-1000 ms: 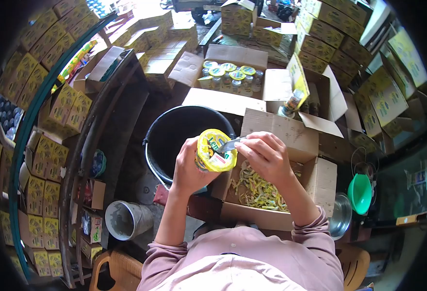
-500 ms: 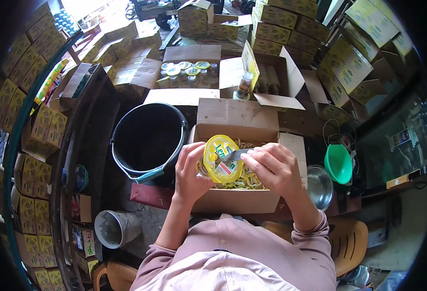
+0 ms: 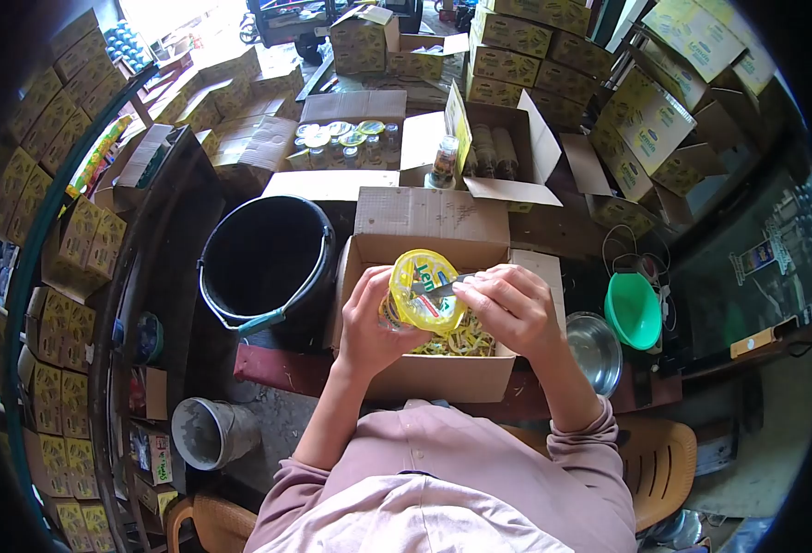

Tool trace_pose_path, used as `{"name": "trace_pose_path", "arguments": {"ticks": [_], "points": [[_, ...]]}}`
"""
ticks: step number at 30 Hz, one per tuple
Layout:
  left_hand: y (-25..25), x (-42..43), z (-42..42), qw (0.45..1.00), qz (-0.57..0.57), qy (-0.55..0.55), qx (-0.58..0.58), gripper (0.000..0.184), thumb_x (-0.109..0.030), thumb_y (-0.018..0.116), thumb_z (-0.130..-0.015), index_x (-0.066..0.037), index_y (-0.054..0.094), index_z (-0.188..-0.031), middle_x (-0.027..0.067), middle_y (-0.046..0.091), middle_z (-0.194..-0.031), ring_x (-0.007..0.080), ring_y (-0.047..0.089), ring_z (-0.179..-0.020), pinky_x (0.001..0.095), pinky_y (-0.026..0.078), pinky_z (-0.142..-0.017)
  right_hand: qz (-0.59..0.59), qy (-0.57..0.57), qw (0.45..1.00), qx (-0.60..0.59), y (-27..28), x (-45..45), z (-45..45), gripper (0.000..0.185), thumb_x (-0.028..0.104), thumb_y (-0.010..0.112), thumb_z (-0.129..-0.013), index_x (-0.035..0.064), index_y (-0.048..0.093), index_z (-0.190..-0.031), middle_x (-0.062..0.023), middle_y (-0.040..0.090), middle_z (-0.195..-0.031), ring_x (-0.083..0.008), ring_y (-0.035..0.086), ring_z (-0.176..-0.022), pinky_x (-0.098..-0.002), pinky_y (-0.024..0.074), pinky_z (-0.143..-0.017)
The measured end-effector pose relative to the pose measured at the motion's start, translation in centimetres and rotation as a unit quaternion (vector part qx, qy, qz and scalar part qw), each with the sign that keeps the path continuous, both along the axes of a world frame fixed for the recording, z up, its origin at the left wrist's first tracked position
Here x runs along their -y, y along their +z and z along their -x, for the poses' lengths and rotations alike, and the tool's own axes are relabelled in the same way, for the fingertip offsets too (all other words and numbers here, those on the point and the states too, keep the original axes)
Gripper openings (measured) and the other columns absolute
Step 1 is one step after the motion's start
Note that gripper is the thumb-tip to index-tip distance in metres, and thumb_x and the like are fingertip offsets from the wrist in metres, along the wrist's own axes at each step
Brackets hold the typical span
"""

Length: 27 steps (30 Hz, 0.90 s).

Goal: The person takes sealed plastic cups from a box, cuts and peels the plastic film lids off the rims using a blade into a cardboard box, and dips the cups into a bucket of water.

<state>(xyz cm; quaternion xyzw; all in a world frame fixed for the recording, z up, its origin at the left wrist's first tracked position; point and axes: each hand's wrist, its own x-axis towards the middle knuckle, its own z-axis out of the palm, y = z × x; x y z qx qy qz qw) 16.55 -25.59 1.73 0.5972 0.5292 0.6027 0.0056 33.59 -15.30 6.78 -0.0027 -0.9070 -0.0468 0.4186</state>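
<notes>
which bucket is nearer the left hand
The large black bucket, with the teal handle grip; the smaller grey bucket sits lower in the picture, farther from the left hand.

We see a tilted container (image 3: 388,314) held up in the left grip (image 3: 369,318), its round, yellow-edged lid (image 3: 427,305) turned towards us, with green lettering and a small red mark. A slim grey blade (image 3: 445,288) reaches across from the right grip (image 3: 514,309), its tip seemingly touching the lid.
</notes>
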Motion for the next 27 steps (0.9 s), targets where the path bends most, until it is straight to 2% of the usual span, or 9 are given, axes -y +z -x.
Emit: {"name": "trace_pose_path", "arguments": {"ticks": [6, 9, 10, 13, 18, 21, 22, 25, 27], "points": [[0.6, -0.9, -0.1, 0.999, 0.015, -0.034, 0.009, 0.049, -0.009, 0.076, -0.055, -0.001, 0.053, -0.098, 0.0119, 0.057, -0.093, 0.0225, 0.060, -0.083, 0.0305, 0.050, -0.072, 0.025, -0.017, 0.998, -0.052, -0.4, -1.1, 1.0, 0.052, 0.005, 0.067, -0.065, -0.0008, 0.056, -0.116, -0.0019, 0.056, -0.066, -0.0130, 0.058, -0.062, -0.0270, 0.0517, -0.061], [-0.1, -1.5, 0.2, 0.990, 0.068, -0.092, 0.079, 0.049, -0.009, 0.076, -0.057, 0.001, 0.053, -0.099, 0.0107, 0.058, -0.093, 0.0187, 0.059, -0.083, 0.0292, 0.050, -0.072, 0.035, -0.014, 0.998, -0.049, -0.1, -1.6, 1.3, 0.051, 0.004, 0.066, -0.065, -0.0020, 0.055, -0.115, -0.0026, 0.056, -0.066, -0.0137, 0.059, -0.063, -0.0281, 0.0521, -0.062], [0.4, -1.5, 0.1, 0.982, 0.092, -0.133, 0.096, 0.051, -0.009, 0.076, -0.059, 0.003, 0.053, -0.102, 0.0089, 0.058, -0.094, 0.0147, 0.059, -0.085, 0.0274, 0.049, -0.073, 0.034, -0.014, 0.998, -0.047, -0.1, -1.9, 1.3, 0.052, 0.004, 0.066, -0.065, -0.0020, 0.055, -0.115, -0.0029, 0.056, -0.066, -0.0138, 0.059, -0.063, -0.0283, 0.0523, -0.062], [-0.8, -2.2, 0.4, 0.962, 0.107, -0.199, 0.152, 0.052, -0.010, 0.076, -0.060, 0.004, 0.053, -0.105, 0.0083, 0.058, -0.097, 0.0133, 0.058, -0.087, 0.0264, 0.049, -0.074, 0.032, -0.007, 0.999, -0.044, -0.7, -2.7, 1.2, 0.051, 0.003, 0.066, -0.066, -0.0020, 0.055, -0.116, -0.0035, 0.057, -0.067, -0.0141, 0.059, -0.064, -0.0287, 0.0529, -0.063], [-1.1, -2.8, 1.9, 0.897, 0.179, -0.361, 0.180, 0.043, -0.009, 0.071, -0.068, 0.001, 0.054, -0.106, 0.0063, 0.059, -0.102, 0.0107, 0.056, -0.090, 0.0254, 0.044, -0.083, 0.028, 0.017, 0.999, -0.034, -1.5, -3.3, 1.1, 0.049, 0.004, 0.066, -0.066, -0.0014, 0.056, -0.114, -0.0037, 0.058, -0.069, -0.0141, 0.060, -0.067, -0.0290, 0.0539, -0.065], [-1.0, -2.9, 2.2, 0.826, 0.222, -0.419, 0.306, 0.043, -0.011, 0.070, -0.069, 0.000, 0.055, -0.107, 0.0050, 0.059, -0.103, 0.0103, 0.055, -0.092, 0.0257, 0.044, -0.084, 0.027, 0.025, 0.998, -0.044, -1.8, -3.6, 1.2, 0.048, 0.004, 0.066, -0.067, -0.0013, 0.057, -0.113, -0.0036, 0.058, -0.069, -0.0140, 0.060, -0.068, -0.0289, 0.0540, -0.065], [-1.5, -3.3, 2.8, 0.816, 0.226, -0.449, 0.284, 0.047, -0.013, 0.069, -0.071, 0.001, 0.052, -0.112, 0.0048, 0.058, -0.106, 0.0101, 0.054, -0.095, 0.0266, 0.044, -0.086, 0.030, 0.025, 0.998, -0.044, -1.8, -3.6, 1.3, 0.048, 0.004, 0.066, -0.067, -0.0012, 0.057, -0.114, -0.0037, 0.058, -0.069, -0.0139, 0.060, -0.067, -0.0289, 0.0540, -0.065], [-1.8, -3.6, 3.2, 0.768, 0.266, -0.473, 0.341, 0.052, -0.015, 0.069, -0.071, 0.001, 0.048, -0.116, 0.0060, 0.057, -0.108, 0.0107, 0.054, -0.096, 0.0276, 0.045, -0.086, 0.041, 0.023, 0.998, -0.043, -1.9, -3.6, 1.3, 0.047, 0.004, 0.067, -0.067, -0.0009, 0.058, -0.112, -0.0039, 0.058, -0.069, -0.0140, 0.060, -0.067, -0.0287, 0.0539, -0.065], [-3.1, -4.0, 3.8, 0.722, 0.293, -0.507, 0.367, 0.064, -0.022, 0.072, -0.070, 0.000, 0.042, -0.122, 0.0075, 0.055, -0.111, 0.0118, 0.054, -0.096, 0.0281, 0.045, -0.085, 0.050, 0.027, 0.998, -0.041, -2.0, -3.6, 1.4, 0.044, 0.003, 0.067, -0.067, -0.0006, 0.059, -0.110, -0.0039, 0.058, -0.068, -0.0145, 0.060, -0.066, -0.0283, 0.0539, -0.065]]}}
